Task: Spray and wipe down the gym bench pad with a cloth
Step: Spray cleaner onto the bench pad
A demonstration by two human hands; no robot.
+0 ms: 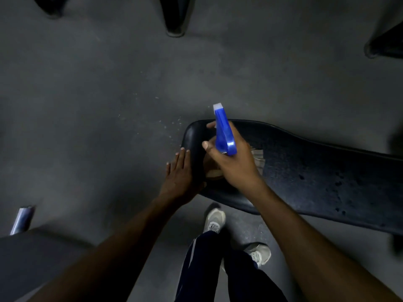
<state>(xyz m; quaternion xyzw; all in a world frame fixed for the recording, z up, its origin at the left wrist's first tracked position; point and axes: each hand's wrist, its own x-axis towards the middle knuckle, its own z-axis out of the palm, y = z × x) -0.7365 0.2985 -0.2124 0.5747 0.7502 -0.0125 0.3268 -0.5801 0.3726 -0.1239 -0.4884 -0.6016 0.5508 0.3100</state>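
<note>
Spraying underway: right hand [234,164] fingers closed round spray bottle [224,131]; left hand [180,174] flat, empty, steadying bench pad [316,171]. Wiping needs a cloth.

Open floor [109,94] left of and beyond the pad [316,177], dark legs [174,18] far off at the top, pad's right stretch bare, left hand [178,177] and right hand [233,162] with sprayer [224,131] crowding its near end
</note>
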